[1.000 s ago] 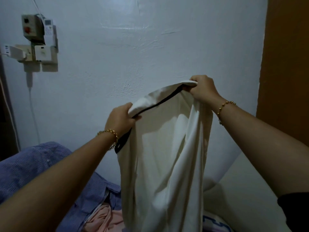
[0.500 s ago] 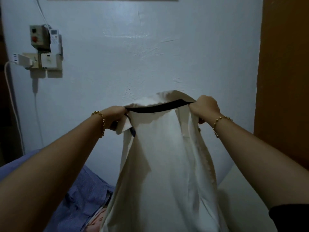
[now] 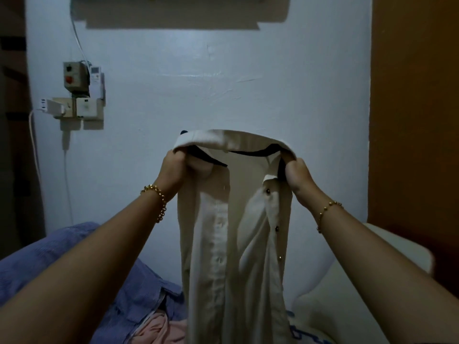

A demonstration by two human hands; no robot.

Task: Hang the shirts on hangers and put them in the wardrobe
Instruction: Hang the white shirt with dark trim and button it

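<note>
Now | blue striped shirt (image 3: 62, 264) lies low left, pink garment (image 3: 161, 331) tucked against it | my left hand (image 3: 175, 170) fingers curled tight on collar (image 3: 236, 136) of cream button-up shirt (image 3: 223, 244), hanging open-fronted in mid-air before wall (image 3: 223, 83) | my right hand (image 3: 299, 178) clamped on collar's other end

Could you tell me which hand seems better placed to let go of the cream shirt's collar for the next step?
Probably the right hand: it is nearer the brown panel, perhaps the wardrobe, while the left hand grips the collar of the cream shirt firmly. No hanger is in view.
</note>
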